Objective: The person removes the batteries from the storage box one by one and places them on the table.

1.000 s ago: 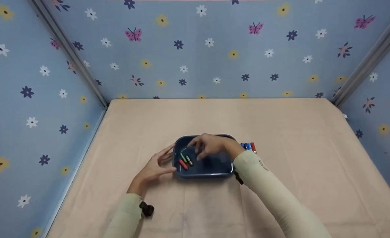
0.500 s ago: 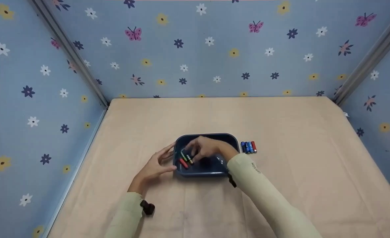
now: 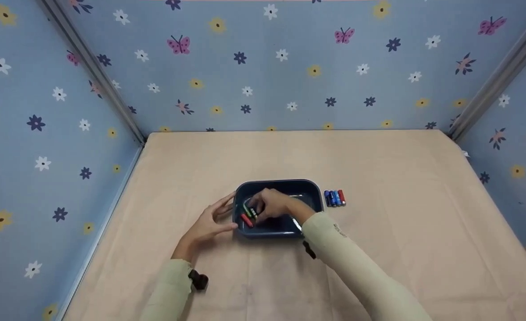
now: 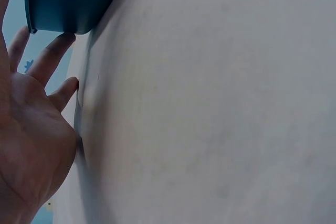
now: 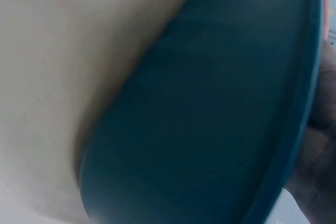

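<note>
Floral wall (image 3: 263, 67), beige cloth (image 3: 392, 232) below: L hand (image 3: 207, 226), fingers spread, tips at L side of tray (image 3: 269, 235), gripping nothing. In tray, L end: red batt. (image 3: 246, 220), green batt. (image 3: 247, 210), black batt. (image 3: 253, 212); R hand (image 3: 272, 205), fingers bent at black one, hold unclear, & tight spacing might let a neighbour get knocked. R of tray: batt. row (image 3: 333, 199), poss. scattered if tray's shoved.

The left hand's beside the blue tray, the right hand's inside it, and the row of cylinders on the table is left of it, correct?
Not quite: the head view shows the row of cylinders to the right of the blue tray. The left hand and right hand are as you said.
</note>
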`<action>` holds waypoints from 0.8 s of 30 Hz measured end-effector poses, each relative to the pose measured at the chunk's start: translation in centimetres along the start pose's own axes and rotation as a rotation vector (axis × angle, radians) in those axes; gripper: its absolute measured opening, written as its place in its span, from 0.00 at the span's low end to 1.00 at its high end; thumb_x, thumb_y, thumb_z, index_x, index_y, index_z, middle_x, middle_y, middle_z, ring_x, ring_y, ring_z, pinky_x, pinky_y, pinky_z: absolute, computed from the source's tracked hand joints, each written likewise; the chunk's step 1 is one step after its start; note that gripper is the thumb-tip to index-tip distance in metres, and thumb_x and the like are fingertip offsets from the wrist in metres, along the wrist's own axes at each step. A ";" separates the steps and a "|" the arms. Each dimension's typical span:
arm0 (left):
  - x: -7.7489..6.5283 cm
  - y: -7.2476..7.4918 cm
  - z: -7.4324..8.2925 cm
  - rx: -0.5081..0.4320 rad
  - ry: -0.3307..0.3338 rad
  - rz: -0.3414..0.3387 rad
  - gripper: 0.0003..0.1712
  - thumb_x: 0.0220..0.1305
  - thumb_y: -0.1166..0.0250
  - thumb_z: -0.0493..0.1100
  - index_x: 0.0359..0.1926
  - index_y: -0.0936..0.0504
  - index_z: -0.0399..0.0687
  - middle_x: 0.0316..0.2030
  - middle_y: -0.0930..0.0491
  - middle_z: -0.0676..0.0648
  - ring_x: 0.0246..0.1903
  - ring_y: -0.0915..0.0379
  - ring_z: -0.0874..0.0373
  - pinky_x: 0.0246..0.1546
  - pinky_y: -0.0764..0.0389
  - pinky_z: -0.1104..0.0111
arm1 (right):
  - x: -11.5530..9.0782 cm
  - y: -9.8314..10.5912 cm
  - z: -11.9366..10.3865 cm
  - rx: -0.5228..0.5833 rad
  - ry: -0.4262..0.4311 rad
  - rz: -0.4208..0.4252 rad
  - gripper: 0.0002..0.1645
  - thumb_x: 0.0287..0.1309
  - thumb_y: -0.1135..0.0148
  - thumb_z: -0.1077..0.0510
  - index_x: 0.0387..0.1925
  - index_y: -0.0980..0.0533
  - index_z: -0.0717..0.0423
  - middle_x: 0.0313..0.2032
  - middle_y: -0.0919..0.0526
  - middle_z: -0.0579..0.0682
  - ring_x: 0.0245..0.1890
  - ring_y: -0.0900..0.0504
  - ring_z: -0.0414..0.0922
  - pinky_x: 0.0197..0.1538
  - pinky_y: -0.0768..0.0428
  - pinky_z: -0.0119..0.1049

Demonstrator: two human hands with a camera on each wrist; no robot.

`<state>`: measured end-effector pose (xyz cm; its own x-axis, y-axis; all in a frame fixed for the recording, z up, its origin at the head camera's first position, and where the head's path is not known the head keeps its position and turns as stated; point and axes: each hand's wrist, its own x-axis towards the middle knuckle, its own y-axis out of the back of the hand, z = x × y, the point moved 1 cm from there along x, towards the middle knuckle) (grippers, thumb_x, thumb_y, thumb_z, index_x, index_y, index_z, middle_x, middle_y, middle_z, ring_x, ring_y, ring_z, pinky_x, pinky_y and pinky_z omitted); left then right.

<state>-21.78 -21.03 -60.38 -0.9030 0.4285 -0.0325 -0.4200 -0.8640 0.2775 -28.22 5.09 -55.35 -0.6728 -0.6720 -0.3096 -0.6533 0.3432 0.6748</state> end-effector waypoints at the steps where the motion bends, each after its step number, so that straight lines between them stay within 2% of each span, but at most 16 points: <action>1: 0.0 0.0 0.0 0.007 0.000 0.000 0.54 0.71 0.22 0.36 0.91 0.39 0.57 0.84 0.29 0.39 0.86 0.34 0.36 0.89 0.73 0.29 | 0.2 -0.1 0.1 -0.004 -0.011 0.009 0.32 0.62 0.15 0.57 0.66 0.14 0.57 0.49 0.04 0.57 0.44 0.12 0.41 0.53 0.13 0.35; 3: 0.1 0.0 0.1 0.005 0.003 -0.002 0.54 0.71 0.23 0.36 0.91 0.39 0.57 0.84 0.29 0.40 0.86 0.35 0.37 0.90 0.72 0.30 | 1.2 -0.8 1.2 -0.032 -0.025 0.044 0.31 0.61 0.13 0.55 0.65 0.13 0.54 0.46 0.05 0.54 0.43 0.11 0.42 0.51 0.12 0.37; 7: 0.1 0.0 0.2 -0.005 0.016 -0.013 0.55 0.71 0.22 0.37 0.91 0.39 0.61 0.84 0.29 0.41 0.87 0.36 0.39 0.91 0.59 0.32 | 3.1 -2.0 3.4 -0.054 -0.061 0.081 0.29 0.58 0.11 0.52 0.61 0.11 0.44 0.40 0.07 0.45 0.39 0.12 0.40 0.46 0.14 0.36; 9: 0.1 0.0 0.2 -0.006 0.019 -0.012 0.55 0.71 0.22 0.38 0.91 0.39 0.63 0.84 0.29 0.41 0.87 0.36 0.40 0.91 0.57 0.32 | 3.5 -2.2 3.9 -0.050 -0.077 0.083 0.29 0.58 0.12 0.53 0.61 0.11 0.43 0.40 0.07 0.44 0.40 0.12 0.40 0.46 0.13 0.36; 10: 0.1 0.0 0.2 -0.003 0.018 -0.012 0.55 0.71 0.22 0.38 0.91 0.39 0.62 0.84 0.28 0.41 0.87 0.36 0.40 0.91 0.58 0.32 | 3.4 -2.1 3.7 -0.044 -0.081 0.076 0.29 0.58 0.12 0.54 0.61 0.11 0.44 0.40 0.07 0.45 0.40 0.11 0.40 0.46 0.13 0.36; 17: 0.2 0.0 0.0 0.010 -0.027 -0.009 0.53 0.72 0.24 0.36 0.91 0.40 0.53 0.85 0.32 0.40 0.86 0.35 0.35 0.86 0.85 0.29 | 2.9 -1.8 3.1 -0.074 -0.081 0.067 0.29 0.56 0.14 0.56 0.61 0.11 0.46 0.42 0.04 0.48 0.42 0.09 0.41 0.47 0.12 0.38; 21: 0.1 0.0 -0.1 0.023 -0.005 0.004 0.54 0.72 0.23 0.37 0.91 0.40 0.56 0.83 0.28 0.40 0.86 0.35 0.36 0.87 0.85 0.30 | 2.8 -1.9 3.1 -0.081 -0.071 0.068 0.28 0.57 0.15 0.58 0.60 0.10 0.43 0.41 0.04 0.47 0.41 0.09 0.41 0.47 0.12 0.38; 24: 0.0 -0.1 -0.1 0.025 -0.002 0.005 0.54 0.72 0.23 0.37 0.91 0.40 0.56 0.82 0.27 0.39 0.86 0.35 0.36 0.87 0.85 0.30 | 3.3 -2.2 4.0 -0.090 -0.064 0.060 0.30 0.57 0.15 0.58 0.61 0.11 0.41 0.42 0.05 0.45 0.41 0.10 0.41 0.48 0.12 0.40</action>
<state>-21.75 -21.02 -60.52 -0.9050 0.4244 -0.0295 -0.4128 -0.8594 0.3018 -30.39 4.74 -60.59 -0.7323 -0.6076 -0.3076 -0.5798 0.3192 0.7497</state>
